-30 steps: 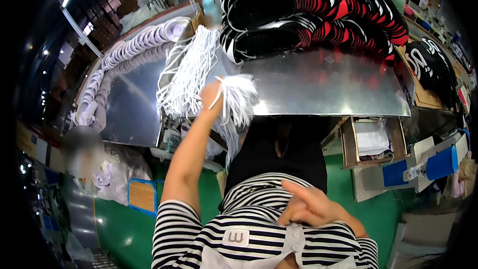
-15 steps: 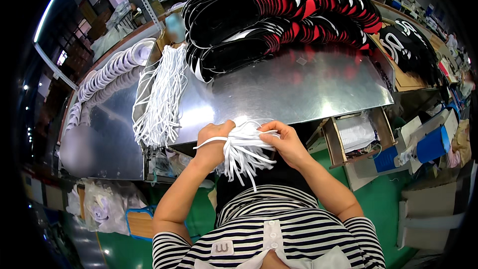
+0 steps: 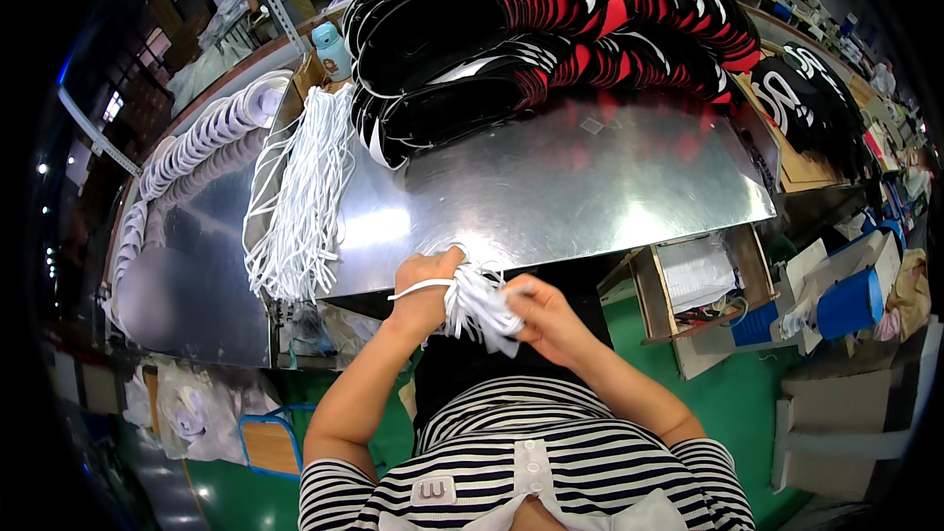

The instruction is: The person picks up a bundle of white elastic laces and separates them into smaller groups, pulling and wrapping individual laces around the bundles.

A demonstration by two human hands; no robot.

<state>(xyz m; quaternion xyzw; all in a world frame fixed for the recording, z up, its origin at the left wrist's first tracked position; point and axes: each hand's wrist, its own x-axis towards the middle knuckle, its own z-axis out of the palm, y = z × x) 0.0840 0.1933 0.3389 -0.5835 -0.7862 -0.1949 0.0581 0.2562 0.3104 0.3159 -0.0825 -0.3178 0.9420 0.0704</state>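
A bundle of white shoelaces (image 3: 479, 307) hangs in front of me at the metal table's near edge. My left hand (image 3: 425, 285) is closed round it, and one lace sticks out to the left across the back of that hand. At the bundle's right side my right hand (image 3: 543, 313) has its fingers closed on the lace ends, slightly blurred by motion. Farther left, a long heap of white laces (image 3: 303, 197) lies on the table (image 3: 551, 187) and droops over its front edge.
Black and red shoe uppers (image 3: 551, 29) are stacked at the table's back. White ring-shaped pieces (image 3: 202, 138) line the left side. A light blue bottle (image 3: 331, 49) stands behind the laces. An open drawer (image 3: 703, 280) juts out at right, near a blue bin (image 3: 851, 303).
My right hand has moved down and slightly left along the bundle, closing on the lace ends, which were fanned out before. My left hand keeps its hold. The view has shifted slightly.
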